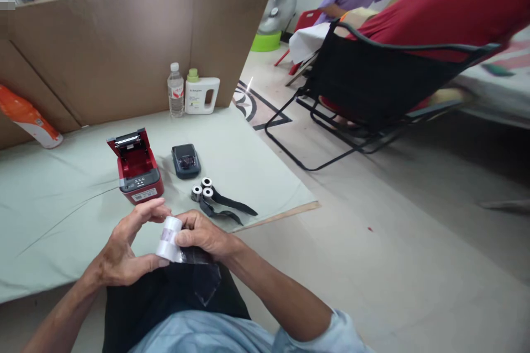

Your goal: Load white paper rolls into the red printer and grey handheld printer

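Note:
A small white paper roll (168, 240) with a printed band is held upright, slightly tilted, above my lap. My right hand (202, 234) grips its side with the thumb across it. Clear plastic wrap (205, 281) hangs from the roll below that hand. My left hand (128, 245) curves around the roll's left side, thumb at the lower end and fingers near the upper end. Just beyond my hands stands a red label printer (142, 185) with its lid raised, its inside showing. A dark handheld device (186, 161) lies right of it.
Several small rolls (202, 190) with black strips (232, 204) lie near the table's right edge. A water bottle (175, 91), a white jug (202, 95) and an orange-and-white bottle (31, 118) stand by the cardboard panel (124, 49). A person in red sits in a black folding chair (372, 77).

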Available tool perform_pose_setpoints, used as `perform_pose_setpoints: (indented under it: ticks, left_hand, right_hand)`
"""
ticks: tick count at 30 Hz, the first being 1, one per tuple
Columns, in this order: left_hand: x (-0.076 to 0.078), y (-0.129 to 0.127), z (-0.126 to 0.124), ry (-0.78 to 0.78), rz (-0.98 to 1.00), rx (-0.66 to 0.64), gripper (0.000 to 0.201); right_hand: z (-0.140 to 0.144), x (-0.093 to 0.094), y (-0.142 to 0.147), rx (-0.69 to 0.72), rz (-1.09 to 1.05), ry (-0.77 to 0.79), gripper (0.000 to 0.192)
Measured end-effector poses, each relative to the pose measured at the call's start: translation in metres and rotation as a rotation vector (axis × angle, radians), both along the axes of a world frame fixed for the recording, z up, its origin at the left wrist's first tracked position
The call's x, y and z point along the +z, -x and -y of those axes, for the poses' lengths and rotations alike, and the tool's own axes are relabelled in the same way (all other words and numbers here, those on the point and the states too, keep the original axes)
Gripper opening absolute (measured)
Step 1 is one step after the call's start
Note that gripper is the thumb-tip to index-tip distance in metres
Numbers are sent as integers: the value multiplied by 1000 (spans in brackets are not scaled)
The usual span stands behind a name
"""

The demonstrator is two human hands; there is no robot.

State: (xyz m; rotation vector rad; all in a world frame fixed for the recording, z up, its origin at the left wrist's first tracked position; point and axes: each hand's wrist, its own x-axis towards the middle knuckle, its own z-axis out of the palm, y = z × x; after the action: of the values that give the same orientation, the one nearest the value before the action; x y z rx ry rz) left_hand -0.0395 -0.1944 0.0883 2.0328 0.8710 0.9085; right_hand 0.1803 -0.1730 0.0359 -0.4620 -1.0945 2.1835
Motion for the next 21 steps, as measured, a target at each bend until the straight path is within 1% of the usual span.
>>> perform_pose_setpoints:
  ticks: [2,5,9,12,16,19,21]
  left_hand:
    - [2,-2,1,15,9,-20,91]
    - [10,-4,0,9,-3,-48,94]
    - [15,-3,0,-30,-36,-52,92]
    - [22,-2,1,-133,-171,-68,80]
    - [41,-5,1,-296,-337,-163,66]
    - [53,-11,2,-351,-493,-247,65]
    - [57,-15,4,-376,-622,-260,70]
  right_hand:
    - [1,4,0,11,2,-6,49]
    - [2,8,0,-6,-5,-5,47]
    - [3,7,0,9,6,-2,49]
    - [5,5,-1,34,43,-16,48]
    - [5,4,-1,37,101,-42,47]
    - [5,4,2,36,139,-63,48]
    - [5,5,5,6,162,-86,47]
